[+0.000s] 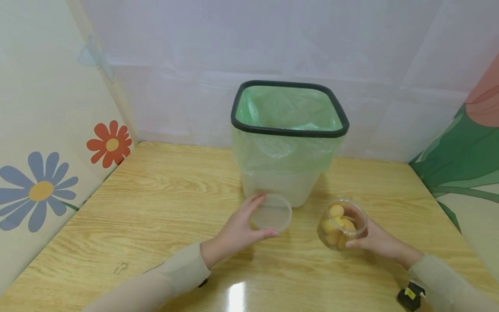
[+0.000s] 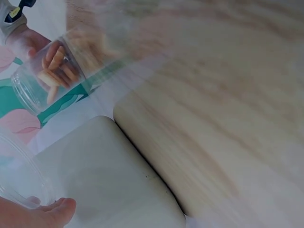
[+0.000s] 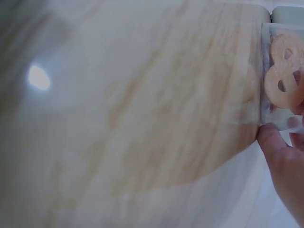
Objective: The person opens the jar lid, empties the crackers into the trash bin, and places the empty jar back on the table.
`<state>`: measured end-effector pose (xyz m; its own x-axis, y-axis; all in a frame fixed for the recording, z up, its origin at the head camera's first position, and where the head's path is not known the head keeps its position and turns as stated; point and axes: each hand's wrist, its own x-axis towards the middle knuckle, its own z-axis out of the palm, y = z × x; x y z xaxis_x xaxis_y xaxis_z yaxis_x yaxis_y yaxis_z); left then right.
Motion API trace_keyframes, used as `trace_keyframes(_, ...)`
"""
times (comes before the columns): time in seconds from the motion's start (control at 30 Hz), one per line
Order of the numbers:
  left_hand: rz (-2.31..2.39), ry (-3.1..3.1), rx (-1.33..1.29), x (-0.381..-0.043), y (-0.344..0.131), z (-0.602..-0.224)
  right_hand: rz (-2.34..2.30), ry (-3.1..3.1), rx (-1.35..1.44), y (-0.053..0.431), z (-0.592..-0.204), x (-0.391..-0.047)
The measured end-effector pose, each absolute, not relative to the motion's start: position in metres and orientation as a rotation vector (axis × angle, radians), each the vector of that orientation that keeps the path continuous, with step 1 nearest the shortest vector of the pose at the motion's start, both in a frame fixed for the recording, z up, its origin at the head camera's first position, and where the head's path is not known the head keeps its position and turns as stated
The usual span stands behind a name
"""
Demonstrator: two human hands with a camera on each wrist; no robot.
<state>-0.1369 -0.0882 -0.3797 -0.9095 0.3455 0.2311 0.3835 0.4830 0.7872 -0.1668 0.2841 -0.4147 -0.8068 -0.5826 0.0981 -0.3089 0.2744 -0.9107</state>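
Only label I could spot was a little yellow sticker (image 1: 410, 293) on the black boxy gadget (image 1: 409, 297) by the right cuff, and the print was way too small to read.

Left forearm, in a beige sleeve (image 1: 187, 266), angled in from the near-left of the yellow wood-grain table (image 1: 175, 208), with the left hand (image 1: 238, 227) held sideways: fingers on the far edge of a clear round plastic lid (image 1: 273, 212), thumb toward the near edge, so it was basically pinching it. The lid was just in front of the bin, near the middle of the table.

Right forearm slanted in from the near-right, and the right hand (image 1: 376, 240) was wrapped round the right side of a clear round plastic jar (image 1: 323, 236), thumb in front, fingers behind. That jar sat toward the table's right edge, mouth uncovered, with golden-brown cookies (image 1: 338, 223) inside; the right wrist view showed holes cut through some. Couldn't tell if its base was touching the wood.

Behind the lid, close to the table's back edge, a whitish tapered bin (image 1: 278, 184) stood upright, with a pale green plastic liner (image 1: 288, 149) folded down under its black rim (image 1: 288, 131).
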Motion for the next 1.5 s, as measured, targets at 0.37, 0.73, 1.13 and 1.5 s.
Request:
trace_keyframes(0.37, -1.436, -2.684, -0.617, -0.135, -0.098, -0.382, -1.553, 2.308, -0.818, 0.283, -0.415, -0.166)
trace_keyframes(0.73, -1.362, -2.696, -0.63, -0.135, -0.107, -0.38, -1.551, 2.287, -0.825, 0.285, -0.415, -0.166)
trace_keyframes(1.13, -1.347, -2.698, -0.632, -0.136, -0.114, -0.382, -1.562, 2.284, -0.833, 0.285, -0.417, -0.166)
trace_keyframes(1.5, -1.318, -2.704, -0.631, -0.134, -0.118, -0.381, -1.543, 2.288, -0.815, 0.284, -0.415, -0.166)
